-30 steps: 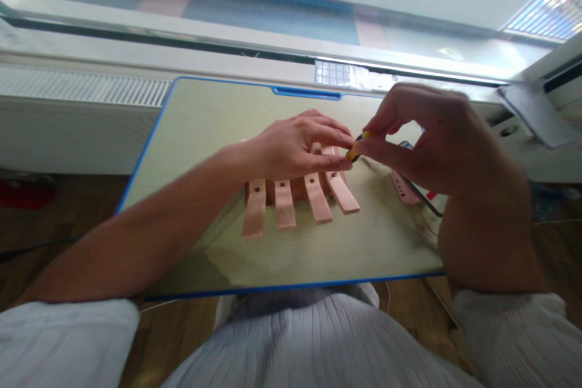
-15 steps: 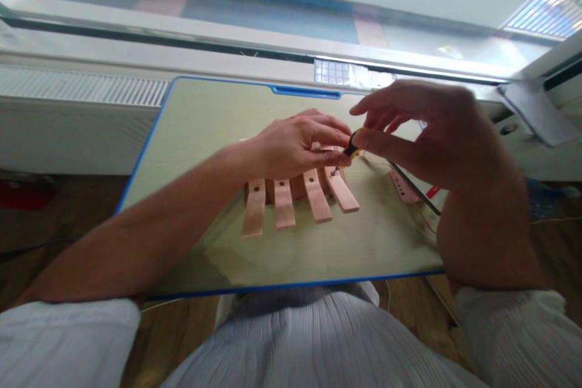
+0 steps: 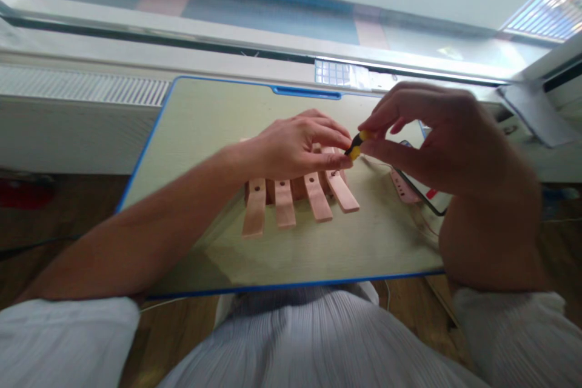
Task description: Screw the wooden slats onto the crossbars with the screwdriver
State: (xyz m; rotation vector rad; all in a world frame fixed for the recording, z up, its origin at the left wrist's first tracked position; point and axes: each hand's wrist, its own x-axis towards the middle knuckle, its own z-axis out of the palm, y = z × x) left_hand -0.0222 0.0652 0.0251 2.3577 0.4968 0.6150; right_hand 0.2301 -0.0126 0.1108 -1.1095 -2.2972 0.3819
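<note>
A small screwdriver (image 3: 358,142) with a yellow and black handle leans over the right end of a wooden piece. My right hand (image 3: 422,127) grips the handle's upper end between thumb and fingers. Around its lower end close the thumb and fingertips of my left hand (image 3: 295,142), whose palm spans the wooden piece. Several flat wooden strips (image 3: 285,206) stick out toward me from under that hand, most with a dark round hole. On the rightmost strip (image 3: 344,193) a small screw (image 3: 334,174) shows near the screwdriver's low end. The far part of the wooden piece is hidden.
The pale table (image 3: 218,267) has a blue rim and a blue slot at its far edge. Right of the hands lie a pink power strip (image 3: 404,187) and a dark-edged tablet-like device (image 3: 430,197), with a thin cable. A radiator (image 3: 82,85) and a window sill are beyond.
My right hand has shifted slightly right on the screwdriver, and its fingers have closed round the handle, more of which now shows. My left hand and the wooden strips stay in place.
</note>
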